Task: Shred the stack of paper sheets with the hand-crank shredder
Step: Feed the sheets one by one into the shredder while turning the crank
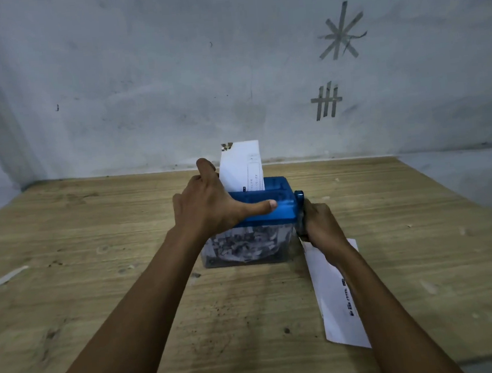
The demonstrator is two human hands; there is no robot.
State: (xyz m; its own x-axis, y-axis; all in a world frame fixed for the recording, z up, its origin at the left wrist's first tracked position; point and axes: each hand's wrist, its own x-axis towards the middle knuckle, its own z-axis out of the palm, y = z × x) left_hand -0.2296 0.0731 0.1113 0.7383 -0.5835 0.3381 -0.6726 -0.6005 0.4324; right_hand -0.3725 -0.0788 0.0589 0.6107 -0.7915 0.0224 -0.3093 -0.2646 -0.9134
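A small hand-crank shredder [282, 210] with a blue top and a clear bin full of paper shreds [244, 246] stands in the middle of the wooden table. A white printed sheet [241, 166] sticks upright out of its slot. My left hand [210, 202] rests on the shredder's left top, thumb stretched along the front edge, fingers up beside the sheet. My right hand [321, 226] grips the blue crank [300, 211] on the shredder's right side. The remaining paper stack [336, 294] lies flat on the table under my right forearm.
The wooden table [128, 286] runs up to a grey wall with tape marks [341, 32]. A torn paper strip [1, 279] lies near the left edge. The table's right edge drops off past the paper stack.
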